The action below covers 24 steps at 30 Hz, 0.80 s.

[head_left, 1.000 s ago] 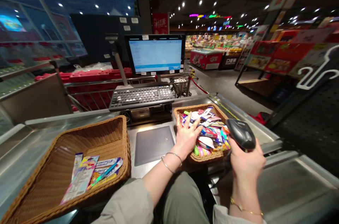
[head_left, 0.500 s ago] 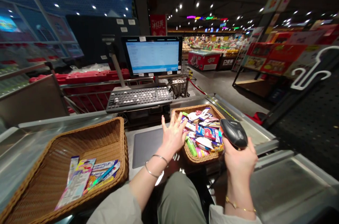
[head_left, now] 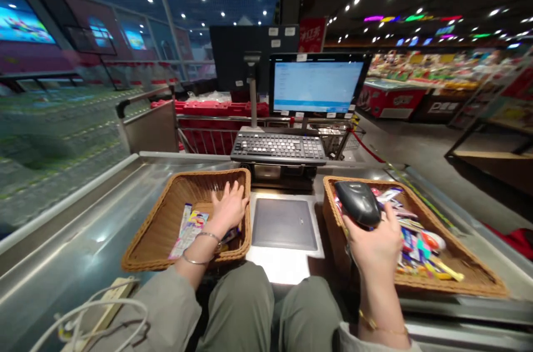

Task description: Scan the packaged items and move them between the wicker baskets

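Note:
My left hand point(head_left: 227, 209) is over the right side of the left wicker basket point(head_left: 144, 230), fingers spread, with no item visible in it. Under and beside it lie a few flat candy packets point(head_left: 189, 232), partly covered by the hand and wrist. My right hand point(head_left: 372, 241) grips a black handheld barcode scanner point(head_left: 358, 203), held above the near left part of the right wicker basket point(head_left: 449, 285). Several colourful wrapped sweets point(head_left: 412, 241) lie in that basket, some hidden behind the scanner and hand.
Between the baskets is a flat grey scale plate point(head_left: 284, 224). Behind it stand a keyboard point(head_left: 278, 146) and a lit monitor point(head_left: 317, 85). A power strip point(head_left: 116, 296) with white cables lies at the lower left. A metal cart point(head_left: 208, 135) is beyond the counter.
My left hand has gone from the right basket to the left basket. The view has turned left. My right hand still holds the scanner, now over the right basket's left part.

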{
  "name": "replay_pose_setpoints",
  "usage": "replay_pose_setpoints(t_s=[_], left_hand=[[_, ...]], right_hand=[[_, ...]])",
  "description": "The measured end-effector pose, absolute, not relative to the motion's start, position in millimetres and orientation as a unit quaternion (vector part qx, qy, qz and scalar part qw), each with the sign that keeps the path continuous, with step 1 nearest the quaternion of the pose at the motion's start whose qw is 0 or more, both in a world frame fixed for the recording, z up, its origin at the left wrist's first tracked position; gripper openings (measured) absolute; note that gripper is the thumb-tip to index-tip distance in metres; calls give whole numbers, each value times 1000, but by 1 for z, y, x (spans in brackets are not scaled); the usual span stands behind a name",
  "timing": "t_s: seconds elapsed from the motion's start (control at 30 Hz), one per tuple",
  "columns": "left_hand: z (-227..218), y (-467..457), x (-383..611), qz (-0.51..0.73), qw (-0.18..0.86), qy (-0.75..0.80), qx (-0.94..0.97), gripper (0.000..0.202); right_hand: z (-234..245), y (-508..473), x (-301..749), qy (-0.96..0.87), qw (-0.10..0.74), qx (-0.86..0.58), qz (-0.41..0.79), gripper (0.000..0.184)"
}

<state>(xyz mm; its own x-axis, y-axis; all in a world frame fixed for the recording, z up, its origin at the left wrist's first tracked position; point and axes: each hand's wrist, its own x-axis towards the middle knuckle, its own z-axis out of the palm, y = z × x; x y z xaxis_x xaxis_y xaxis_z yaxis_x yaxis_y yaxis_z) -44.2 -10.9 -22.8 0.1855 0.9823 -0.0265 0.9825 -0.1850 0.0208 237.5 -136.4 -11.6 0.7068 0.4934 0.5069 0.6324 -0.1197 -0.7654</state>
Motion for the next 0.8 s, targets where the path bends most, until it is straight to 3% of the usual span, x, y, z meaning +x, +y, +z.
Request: replay_pose_setpoints(t_s=[0.27,0.43,0.63,0.8], left_hand=[[-38,-3,-65,-82,152,555,814,49],[-41,4,-50,-78,164,529,829,52],[-35,17,-62,-93,148,492,853,57],[-47,26,-85,-171,94,514,835,38]], right_hand=[[-10,-89,172,-493,521,-696,-20,55],[-14,-70,142,-532,497,-685,-13,44],[-25,-61,123,-557,494,-667,-5,54],[-39,-57,121,-559,496,-664,14,56]])
